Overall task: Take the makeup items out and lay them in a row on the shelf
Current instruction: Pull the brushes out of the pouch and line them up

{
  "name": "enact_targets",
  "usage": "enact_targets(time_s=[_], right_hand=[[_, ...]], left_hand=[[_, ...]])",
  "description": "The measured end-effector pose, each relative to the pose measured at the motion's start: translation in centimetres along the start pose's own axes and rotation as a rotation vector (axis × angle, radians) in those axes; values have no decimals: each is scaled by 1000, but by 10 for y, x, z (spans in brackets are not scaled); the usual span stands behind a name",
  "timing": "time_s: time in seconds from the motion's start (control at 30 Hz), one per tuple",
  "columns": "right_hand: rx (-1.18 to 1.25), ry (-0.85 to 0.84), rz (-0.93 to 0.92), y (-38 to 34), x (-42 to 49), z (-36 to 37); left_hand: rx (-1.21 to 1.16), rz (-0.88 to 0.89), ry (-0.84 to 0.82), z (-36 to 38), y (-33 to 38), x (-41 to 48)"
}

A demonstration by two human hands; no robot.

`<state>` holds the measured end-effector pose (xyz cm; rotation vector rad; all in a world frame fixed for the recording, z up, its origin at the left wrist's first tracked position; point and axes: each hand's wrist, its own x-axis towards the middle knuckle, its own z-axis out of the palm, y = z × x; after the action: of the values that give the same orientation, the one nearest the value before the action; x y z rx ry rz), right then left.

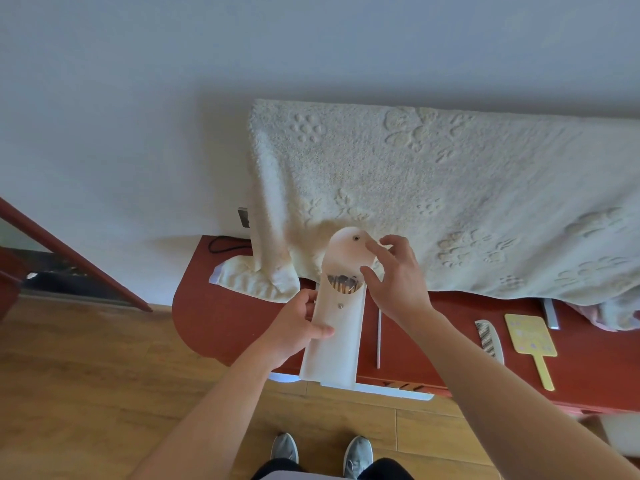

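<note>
Head view: a long, narrow white pouch [334,341] stands nearly upright in the middle of the frame, held above the front edge of a dark red shelf [221,317]. Its rounded flap [346,247] is folded up and back, with 1 dark snap stud near the flap's top and 1 matching metal stud [340,306] on the pouch front just below the curved mouth. Inside the mouth sit the tips of makeup brushes [344,284], dark bristles above pale wooden handles, packed close together; how many cannot be told.

The left hand [298,327] grips the pouch at its middle, thumb across the front and fingers curled round the left edge. The right hand [398,275] is spread and relaxed just right of the flap, holding nothing; its forefinger and thumb lie at the pouch's right edge, and whether they touch it cannot be told.

Behind the pouch, a cream textured towel [450,202] hangs down onto the shelf. At the right of the frame, lying on the shelf, are a thin grey stick [379,337], a white comb [489,339] and a yellow hand mirror [531,337], side by side. At the bottom, 2 grey shoes [284,448] stand on the wooden floor [86,375].
</note>
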<state>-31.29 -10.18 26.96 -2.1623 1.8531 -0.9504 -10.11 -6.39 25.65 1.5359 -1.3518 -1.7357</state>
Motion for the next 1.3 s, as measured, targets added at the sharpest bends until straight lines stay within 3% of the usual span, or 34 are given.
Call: enact_targets(time_s=[0.33, 0.83, 1.3], right_hand=[[45, -121, -28, -3, -5, 12], [69, -160, -22, -1, 5, 15], [164, -96, 212, 3, 40, -3]], left_hand=[[-58, 9, -1, -1, 0, 4], [-71, -16, -28, -2, -1, 12], [-32, -45, -14, -9, -5, 14]])
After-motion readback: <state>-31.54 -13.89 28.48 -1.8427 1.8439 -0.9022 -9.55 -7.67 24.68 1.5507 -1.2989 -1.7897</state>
